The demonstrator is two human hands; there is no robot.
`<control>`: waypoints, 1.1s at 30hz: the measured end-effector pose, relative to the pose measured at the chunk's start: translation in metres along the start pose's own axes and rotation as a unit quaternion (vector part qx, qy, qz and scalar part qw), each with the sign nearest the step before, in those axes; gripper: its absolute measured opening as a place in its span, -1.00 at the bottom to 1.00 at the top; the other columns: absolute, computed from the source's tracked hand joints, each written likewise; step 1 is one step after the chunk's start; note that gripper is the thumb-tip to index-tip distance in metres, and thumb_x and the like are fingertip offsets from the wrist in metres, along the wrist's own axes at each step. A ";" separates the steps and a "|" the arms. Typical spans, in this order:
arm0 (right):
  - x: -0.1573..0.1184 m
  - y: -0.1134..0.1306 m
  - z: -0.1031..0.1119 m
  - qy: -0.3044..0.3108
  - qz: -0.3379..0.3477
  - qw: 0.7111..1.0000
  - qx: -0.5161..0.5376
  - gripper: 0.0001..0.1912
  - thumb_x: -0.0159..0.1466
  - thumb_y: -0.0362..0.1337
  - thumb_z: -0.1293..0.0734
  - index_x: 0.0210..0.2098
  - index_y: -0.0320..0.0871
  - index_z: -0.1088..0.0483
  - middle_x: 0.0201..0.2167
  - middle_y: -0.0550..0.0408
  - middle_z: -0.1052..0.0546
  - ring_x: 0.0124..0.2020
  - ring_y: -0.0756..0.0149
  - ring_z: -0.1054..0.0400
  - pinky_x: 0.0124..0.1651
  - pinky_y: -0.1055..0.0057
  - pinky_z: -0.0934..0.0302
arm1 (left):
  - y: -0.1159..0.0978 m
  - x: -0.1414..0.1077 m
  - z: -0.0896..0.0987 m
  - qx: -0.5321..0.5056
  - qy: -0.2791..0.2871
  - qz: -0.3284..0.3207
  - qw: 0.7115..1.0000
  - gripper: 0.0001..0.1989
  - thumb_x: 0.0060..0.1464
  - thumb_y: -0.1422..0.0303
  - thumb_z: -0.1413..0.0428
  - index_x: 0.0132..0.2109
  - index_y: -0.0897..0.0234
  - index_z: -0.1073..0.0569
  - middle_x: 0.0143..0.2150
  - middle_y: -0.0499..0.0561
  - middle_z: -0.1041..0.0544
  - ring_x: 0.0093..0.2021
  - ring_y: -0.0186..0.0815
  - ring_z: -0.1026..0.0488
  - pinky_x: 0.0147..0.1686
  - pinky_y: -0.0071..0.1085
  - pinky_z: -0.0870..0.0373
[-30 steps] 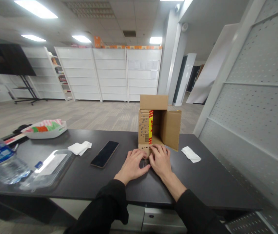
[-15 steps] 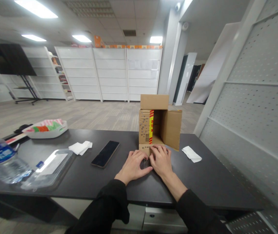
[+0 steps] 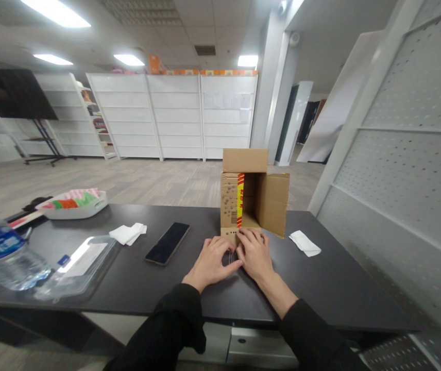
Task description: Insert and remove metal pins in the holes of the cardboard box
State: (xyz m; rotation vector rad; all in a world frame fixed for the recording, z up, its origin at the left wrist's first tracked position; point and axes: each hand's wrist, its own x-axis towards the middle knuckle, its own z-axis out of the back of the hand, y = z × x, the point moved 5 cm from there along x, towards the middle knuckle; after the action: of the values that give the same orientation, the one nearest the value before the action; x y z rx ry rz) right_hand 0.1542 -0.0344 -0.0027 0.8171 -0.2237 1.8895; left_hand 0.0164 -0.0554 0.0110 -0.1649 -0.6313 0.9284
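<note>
An open cardboard box [image 3: 228, 198] lies on its side, its opening facing me. The lower front flap [image 3: 227, 233] has a row of small dark holes. Just in front of that flap, several thin silvery wires [image 3: 231, 256] show between my hands; what they belong to is hidden. My left hand [image 3: 209, 260] is curled at their left, with thumb and index finger closed about them. My right hand [image 3: 255, 252] presses against the flap's right part with bent fingers, its thumb close to the index finger. Whatever lies under its fingertips is out of sight.
On the dark table [image 3: 135, 283] lie a phone [image 3: 167, 243], folded white tissues [image 3: 128, 234], another tissue [image 3: 304, 243] and a clear plastic case [image 3: 79, 268]. A water bottle [image 3: 6, 257] and a white basket [image 3: 73, 208] stand left. A perforated panel [image 3: 398, 170] borders the right side.
My hands have barely shifted: the right fingers sit slightly further left over the flap, and the wires show a little less. The other things stay where they were.
</note>
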 end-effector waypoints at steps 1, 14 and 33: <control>0.000 0.001 0.000 -0.001 0.004 1.000 0.001 -0.63 0.26 -0.41 -0.20 0.00 -0.14 -0.46 0.05 -0.05 -0.51 0.09 0.07 -0.25 0.14 0.07 0.01 | 0.000 0.000 0.000 0.000 -0.002 0.002 1.000 -0.71 0.13 0.08 -0.12 -0.19 0.22 -0.42 -0.16 0.02 -0.53 -0.04 -0.18 -0.39 -0.03 -0.21 -0.19; 0.000 0.006 0.002 0.003 0.033 0.999 0.013 -0.70 0.25 -0.43 -0.21 -0.11 -0.14 -0.50 0.02 -0.04 -0.54 0.07 0.11 -0.30 0.16 0.10 0.04 | 0.003 0.000 0.002 0.016 -0.032 0.024 0.999 -0.75 0.18 0.13 -0.07 -0.21 0.23 -0.42 -0.16 0.04 -0.53 -0.06 -0.18 -0.40 -0.05 -0.22 -0.20; -0.001 0.006 0.005 -0.002 0.025 1.000 0.016 -0.74 0.23 -0.44 -0.23 -0.17 -0.14 -0.49 -0.04 -0.01 -0.56 -0.01 0.15 -0.34 0.11 0.13 0.01 | 0.003 0.000 0.004 0.017 -0.041 0.036 0.998 -0.75 0.18 0.13 -0.08 -0.22 0.23 -0.44 -0.19 0.03 -0.53 -0.08 -0.20 -0.41 -0.09 -0.23 -0.22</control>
State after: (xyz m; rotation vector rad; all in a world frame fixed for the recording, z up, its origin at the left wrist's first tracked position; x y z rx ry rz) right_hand 0.1516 -0.0402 0.0022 0.8442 -0.2181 1.9423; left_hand 0.0116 -0.0543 0.0127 -0.1213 -0.6891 1.0193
